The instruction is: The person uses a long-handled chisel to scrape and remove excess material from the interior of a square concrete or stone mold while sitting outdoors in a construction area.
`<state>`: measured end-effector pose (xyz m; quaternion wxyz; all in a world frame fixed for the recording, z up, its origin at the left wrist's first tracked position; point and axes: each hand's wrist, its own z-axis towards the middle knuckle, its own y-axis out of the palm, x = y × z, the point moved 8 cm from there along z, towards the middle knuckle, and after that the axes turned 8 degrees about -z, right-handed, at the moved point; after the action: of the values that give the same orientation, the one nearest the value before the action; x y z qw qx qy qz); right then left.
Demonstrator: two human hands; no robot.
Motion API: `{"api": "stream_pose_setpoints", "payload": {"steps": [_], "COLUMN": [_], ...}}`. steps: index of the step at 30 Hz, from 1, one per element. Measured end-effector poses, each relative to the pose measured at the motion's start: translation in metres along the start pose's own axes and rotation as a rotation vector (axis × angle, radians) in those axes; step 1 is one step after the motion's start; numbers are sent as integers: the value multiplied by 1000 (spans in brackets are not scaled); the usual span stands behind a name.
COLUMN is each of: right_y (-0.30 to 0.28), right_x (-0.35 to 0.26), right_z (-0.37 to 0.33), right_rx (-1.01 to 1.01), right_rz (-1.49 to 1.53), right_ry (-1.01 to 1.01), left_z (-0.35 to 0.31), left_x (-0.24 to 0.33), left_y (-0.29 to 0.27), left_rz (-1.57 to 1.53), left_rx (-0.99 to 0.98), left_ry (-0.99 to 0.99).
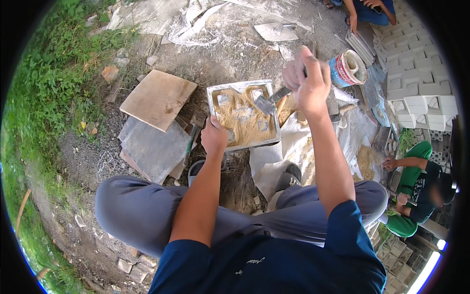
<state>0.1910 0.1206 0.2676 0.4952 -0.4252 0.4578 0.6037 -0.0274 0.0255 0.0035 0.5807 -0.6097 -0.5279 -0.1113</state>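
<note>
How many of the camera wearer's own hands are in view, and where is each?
2. The left hand is at the near left edge of the sand-covered tray; the right hand is raised beyond the tray's right side, gripping a flat-ended tool.

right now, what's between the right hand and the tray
In the head view, a flat tool: the right hand grips it, and its blade shows over the tray.

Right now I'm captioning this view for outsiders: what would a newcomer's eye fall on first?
Probably the sandy tray at centre, held by the left hand, the right hand holding a flat tool over it. Next, the blue and red bucket right of that hand, then pale blocks piled at upper right.
</note>
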Motion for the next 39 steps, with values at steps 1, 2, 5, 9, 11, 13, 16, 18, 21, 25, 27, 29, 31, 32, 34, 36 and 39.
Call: {"api": "stream_pose_setpoints", "payload": {"steps": [1, 2, 5, 9, 11, 13, 16, 18, 21, 25, 27, 29, 31, 32, 34, 36, 39], "right_y": [-10, -12, -8, -5, -5, -1, 1, 0, 9, 12, 25, 42, 40, 39, 44, 74, 83], "right_x": [-9, -5, 2, -6, 11, 17, 4, 7, 24, 6, 13, 19, 8, 3, 9, 22, 15], "right_z": [-6, -5, -2, 0, 0, 3, 6, 7, 16, 12, 13, 22, 20, 20, 20, 19, 26], "right_rx": [18, 15, 4, 4, -10, -54, -37, -46, -132, -129, -179, -224, -222, -222, -245, -431, -477], "right_rz": [0, -2, 23, 59, 36, -43, -11, 39, -45, 45, -39, -51, 20, 88, 8, -123, -20], "right_ry": [-64, -64, -29, -56, -29, -10, -37, -56, 4, -68, -53, -34, -57, -77, -121, -31, -49], "left_z": [-1, -2, -2, 3, -5, -3, -5, 1, 0, -3, -4, -1, -4, -1, 2, -1, 6], "left_x": [4, 8, 8, 6, 6, 4, 0, 10, 6, 5, 4, 5, 2, 5, 12, 8, 1], "left_y": [0, 2, 4, -1, 1, 7, 0, 2, 5, 1, 5, 2, -1, 0, 6, 7, 0], "left_rz": [-3, 16, 28, 19, 2, 36, -5, 24, 53, 19, 36, 55, 17, 16, 60, 44, 22], "left_rx": [1, -21, -49, -20, -24, -70, -31, -21, -12, -7, -8, 1, 15, 21, -10, -27, 15], "left_ry": [-1, -4, -14, 5, 12, -8, -10, 13, 26, 33, 37, 52, 28, 27, 61, 40, 9]}}
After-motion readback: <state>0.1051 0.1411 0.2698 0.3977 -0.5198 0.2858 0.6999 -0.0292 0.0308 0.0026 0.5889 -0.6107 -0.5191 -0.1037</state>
